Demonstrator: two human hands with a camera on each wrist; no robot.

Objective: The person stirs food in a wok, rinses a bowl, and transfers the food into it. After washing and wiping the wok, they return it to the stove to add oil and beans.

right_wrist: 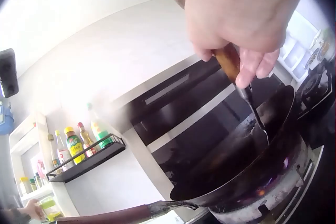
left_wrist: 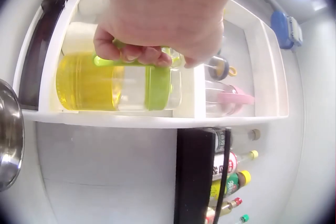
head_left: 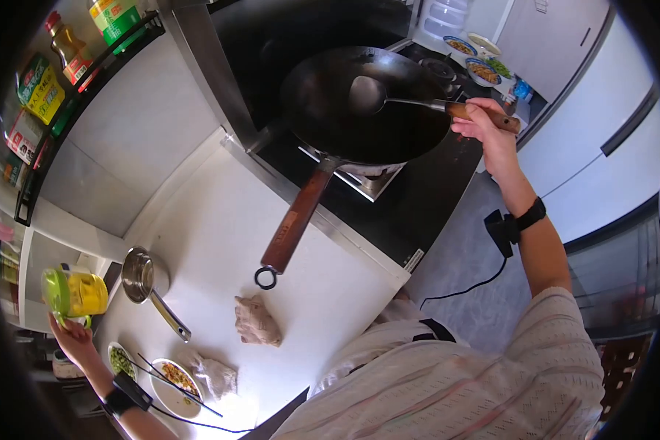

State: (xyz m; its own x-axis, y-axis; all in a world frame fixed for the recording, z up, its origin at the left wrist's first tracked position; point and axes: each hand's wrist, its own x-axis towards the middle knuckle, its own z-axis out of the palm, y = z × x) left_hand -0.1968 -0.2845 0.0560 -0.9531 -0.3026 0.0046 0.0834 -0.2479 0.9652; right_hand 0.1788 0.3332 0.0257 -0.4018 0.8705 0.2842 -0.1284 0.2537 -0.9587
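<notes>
My left hand grips the green handle of a clear oil jug with a green lid and yellow oil inside. In the left wrist view, the jug appears in front of the white shelf unit. My right hand holds the wooden handle of a metal ladle. The ladle's head is inside the dark wok, whose wooden handle points toward my body. Under the wok, the right wrist view shows a glow at the burner.
A small steel saucepan stands on the white counter, near a crumpled brown cloth. Beside it are food bowls with chopsticks across one. Seasoning bottles line a wall rack. More filled bowls sit beyond the stove.
</notes>
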